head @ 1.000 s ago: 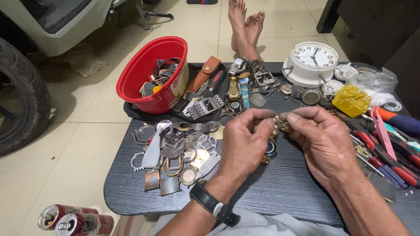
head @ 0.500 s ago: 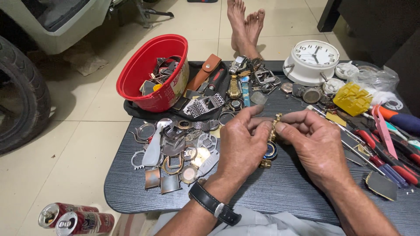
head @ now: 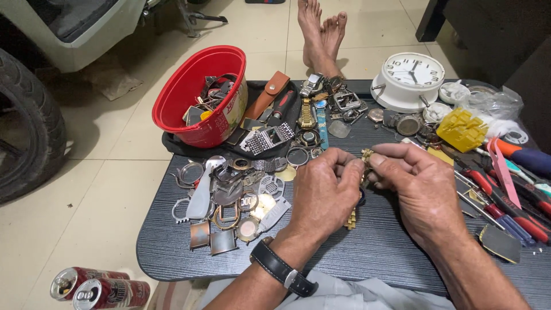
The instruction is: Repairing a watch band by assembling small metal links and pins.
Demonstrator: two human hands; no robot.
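Gold watch band [head: 357, 189] | long axis vertical, hanging | both hands pinch top

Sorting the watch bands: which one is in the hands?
The gold-coloured link band, pinched between left hand and right hand; the others lie on the table.

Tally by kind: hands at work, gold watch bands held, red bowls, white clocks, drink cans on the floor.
Hands: 2, left hand and right hand
Gold watch band: 1
Red bowl: 1
White clock: 1
Drink cans: 2
Total: 7

Bare table [head: 379, 247] below the hands; watch parts [head: 235, 201] crowd left, tools [head: 505, 195] right.
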